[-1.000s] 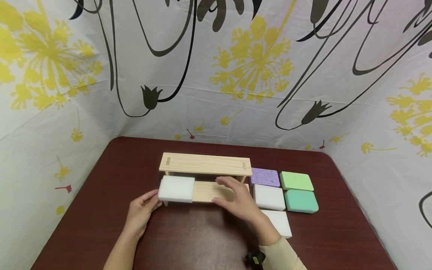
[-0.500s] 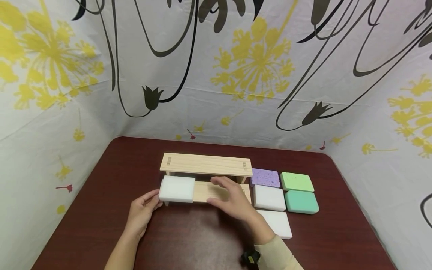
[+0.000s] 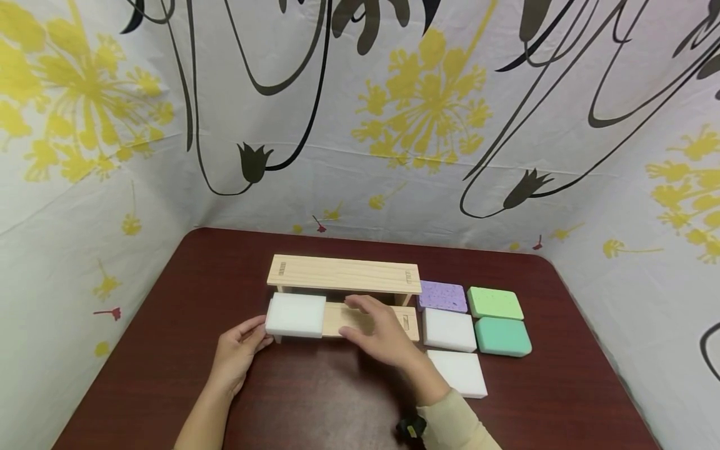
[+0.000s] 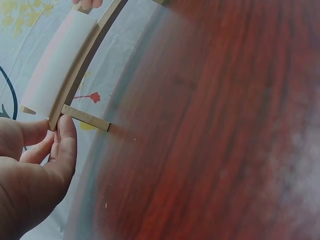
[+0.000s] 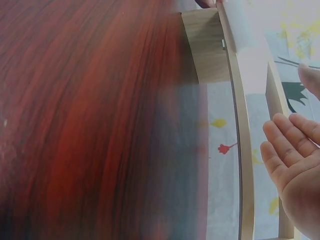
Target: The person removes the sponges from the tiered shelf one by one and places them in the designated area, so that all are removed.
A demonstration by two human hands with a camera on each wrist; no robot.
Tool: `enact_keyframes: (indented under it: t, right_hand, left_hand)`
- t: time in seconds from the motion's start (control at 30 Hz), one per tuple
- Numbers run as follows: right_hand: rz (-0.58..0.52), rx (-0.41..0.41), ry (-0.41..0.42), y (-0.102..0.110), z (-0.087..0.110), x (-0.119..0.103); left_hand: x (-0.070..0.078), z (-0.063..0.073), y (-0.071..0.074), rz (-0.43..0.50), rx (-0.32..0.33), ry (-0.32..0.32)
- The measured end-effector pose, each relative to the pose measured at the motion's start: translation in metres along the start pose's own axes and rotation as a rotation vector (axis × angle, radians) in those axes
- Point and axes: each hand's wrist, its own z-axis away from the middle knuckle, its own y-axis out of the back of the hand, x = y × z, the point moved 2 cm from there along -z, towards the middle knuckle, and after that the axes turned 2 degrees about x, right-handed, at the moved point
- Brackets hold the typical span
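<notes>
A two-tier wooden rack (image 3: 344, 274) stands on the dark red table. On the left part of its lower board (image 3: 332, 319) lies a white sponge (image 3: 295, 315). My left hand (image 3: 236, 353) pinches the left end of that lower board between thumb and fingers, as the left wrist view (image 4: 67, 90) shows of the board's edge. My right hand (image 3: 385, 334) hovers over the lower board, right of the sponge, with thumb and fingers spread apart and nothing between them. In the right wrist view its fingers (image 5: 292, 142) are extended beside the rack.
Right of the rack lie a purple sponge (image 3: 443, 296), a light green sponge (image 3: 495, 302), a teal sponge (image 3: 502, 336) and two more white sponges (image 3: 449, 329), one nearer to me. A patterned cloth (image 3: 360, 156) surrounds the table (image 3: 315, 400) at the back and sides.
My right hand has moved left along the lower board, uncovering its right end. The left hand stays at the board's left end, and the sponges lie where they were.
</notes>
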Motion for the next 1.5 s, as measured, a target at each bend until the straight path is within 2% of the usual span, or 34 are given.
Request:
enact_keyframes:
  t: [0.5,1.07,1.5]
  right_hand:
    - [0.02,-0.012,0.031,-0.01,-0.006,-0.006]
    - [0.081,-0.048,-0.023,-0.023,-0.012,-0.007]
    - [0.1,-0.055,-0.007,-0.029,-0.017,-0.008]
  left_hand:
    - [0.0,0.001,0.0,0.018,-0.005,0.005]
    - [0.001,0.0,0.0,0.022,-0.008,0.006]
    - [0.001,0.001,0.001,0.013,-0.016,0.011]
